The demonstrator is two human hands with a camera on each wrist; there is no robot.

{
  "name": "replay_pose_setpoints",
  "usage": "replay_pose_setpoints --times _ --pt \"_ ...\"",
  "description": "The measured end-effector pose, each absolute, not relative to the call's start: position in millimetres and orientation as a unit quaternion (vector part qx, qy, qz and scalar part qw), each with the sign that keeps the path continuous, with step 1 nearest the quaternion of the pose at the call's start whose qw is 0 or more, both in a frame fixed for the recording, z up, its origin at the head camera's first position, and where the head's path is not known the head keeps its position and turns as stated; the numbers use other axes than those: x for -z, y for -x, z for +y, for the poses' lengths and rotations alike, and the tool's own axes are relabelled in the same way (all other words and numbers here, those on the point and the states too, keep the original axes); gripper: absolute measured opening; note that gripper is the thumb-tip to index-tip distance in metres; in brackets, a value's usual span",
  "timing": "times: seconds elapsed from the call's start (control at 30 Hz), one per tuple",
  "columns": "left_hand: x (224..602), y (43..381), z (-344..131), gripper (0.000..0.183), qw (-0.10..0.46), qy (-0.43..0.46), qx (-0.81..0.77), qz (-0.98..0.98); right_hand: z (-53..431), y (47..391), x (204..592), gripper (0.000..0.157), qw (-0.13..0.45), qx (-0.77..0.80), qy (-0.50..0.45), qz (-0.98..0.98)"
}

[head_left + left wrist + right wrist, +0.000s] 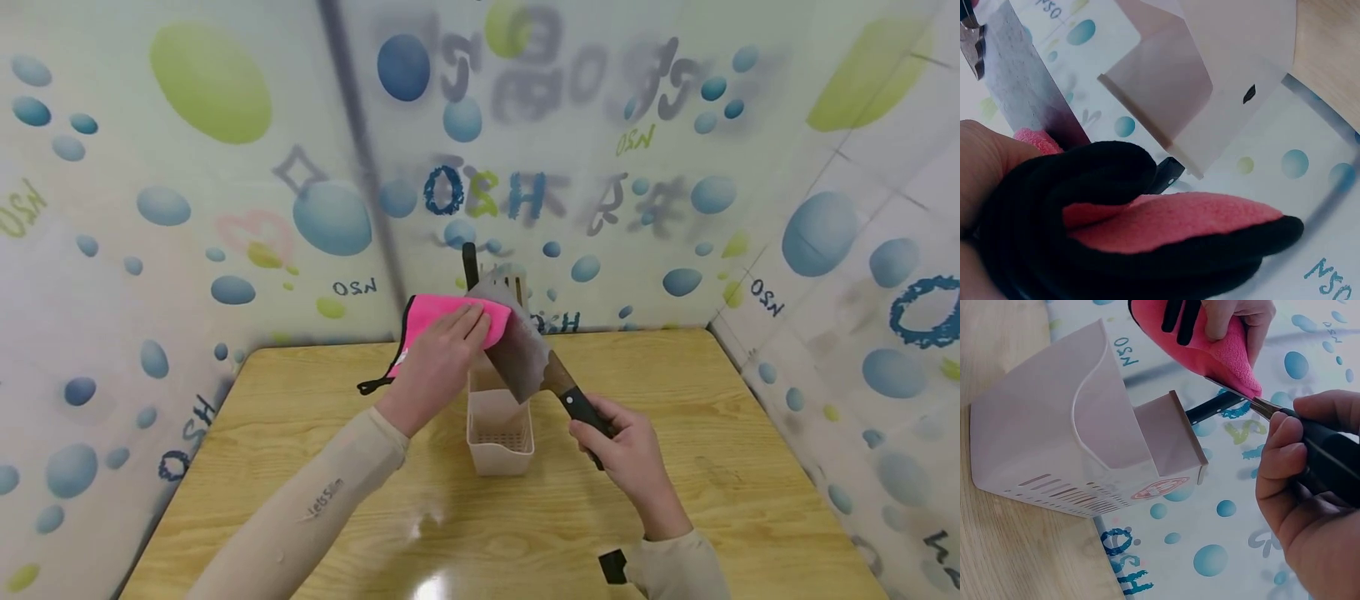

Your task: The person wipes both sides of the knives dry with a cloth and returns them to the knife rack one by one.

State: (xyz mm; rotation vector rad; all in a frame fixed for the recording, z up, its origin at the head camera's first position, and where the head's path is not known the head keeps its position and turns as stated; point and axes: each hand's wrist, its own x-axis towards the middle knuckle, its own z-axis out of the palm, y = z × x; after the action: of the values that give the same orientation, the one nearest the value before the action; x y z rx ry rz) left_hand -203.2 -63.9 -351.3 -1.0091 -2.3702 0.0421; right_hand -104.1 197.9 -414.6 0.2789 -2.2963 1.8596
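A cleaver (pixel 522 346) with a broad grey blade and a black handle is held up over a pale knife holder (pixel 501 458). My right hand (pixel 630 446) grips the handle, its fingers curled round it in the right wrist view. Folded over the blade is a pink cloth (pixel 435 312) with black edging and a loop. My left hand (pixel 442 358) pinches this cloth against the blade, with the thumb on one side in the right wrist view. Part of the blade is hidden under the cloth.
The holder stands on a wooden table (pixel 322 433), with another black-handled utensil (pixel 470 265) upright in its rear part. Slots show in the holder's back. Walls printed with blue and green dots (pixel 333 218) enclose the table at the back and sides.
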Motion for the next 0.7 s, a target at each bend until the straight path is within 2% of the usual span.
replay_pose_setpoints --times 0.17,0.7 --pt "348.4 207.4 -64.9 0.046 0.259 0.356 -0.011 -0.898 200.5 104.0 416.5 0.019 0.085 -0.621 -0.103 -0.772" --pt "340.8 217.4 -62.2 0.05 0.257 0.329 0.005 -0.909 203.0 101.9 421.2 0.022 0.073 -0.616 -0.112 -0.777"
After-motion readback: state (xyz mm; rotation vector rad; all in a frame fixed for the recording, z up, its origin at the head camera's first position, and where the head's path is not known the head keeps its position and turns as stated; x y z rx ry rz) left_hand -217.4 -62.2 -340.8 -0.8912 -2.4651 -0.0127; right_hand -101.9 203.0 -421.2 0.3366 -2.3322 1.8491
